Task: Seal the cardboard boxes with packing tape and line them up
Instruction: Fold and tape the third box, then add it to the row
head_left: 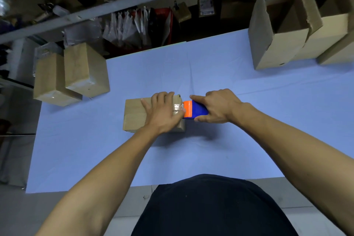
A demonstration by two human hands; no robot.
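A small brown cardboard box [134, 114] lies in the middle of the blue table [249, 120]. My left hand [162, 112] presses flat on its top, fingers spread, thumb near the right edge. My right hand [218, 106] grips a blue and orange tape dispenser [193, 110] at the box's right end. A strip of clear tape [177, 108] shows on the box top beside the dispenser's orange head. Two sealed boxes [70, 74] stand side by side at the table's far left corner.
Open cardboard boxes [283, 30] with raised flaps stand at the far right of the table. Behind the table runs a shelf [115, 4] with bags and clutter beneath it. The table's near edge lies just before my body.
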